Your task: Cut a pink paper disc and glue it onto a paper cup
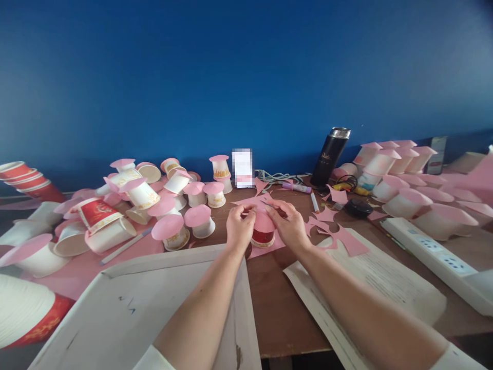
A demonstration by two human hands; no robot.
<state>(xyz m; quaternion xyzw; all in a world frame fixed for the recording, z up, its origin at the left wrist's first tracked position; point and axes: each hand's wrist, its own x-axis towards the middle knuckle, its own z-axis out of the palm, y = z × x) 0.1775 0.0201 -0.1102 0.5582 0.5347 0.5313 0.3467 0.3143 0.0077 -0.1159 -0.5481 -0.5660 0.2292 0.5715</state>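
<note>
Both grips are pinching pink paper [263, 222] over the cup [263, 237], which is sitting upside down on the counter [281, 303]; left hand [239, 228], right hand [289, 223]. Pressing edges evenly is keeping it centred.

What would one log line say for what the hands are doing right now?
left hand: pinching pink paper disc | right hand: pinching same disc | disc: on upside-down red cup | around: pink scraps, capped cups, black flask

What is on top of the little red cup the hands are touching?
A pink paper circle lies over the upturned red cup. The left hand and right hand pinch its edges. The cup's top underneath is covered.
</note>
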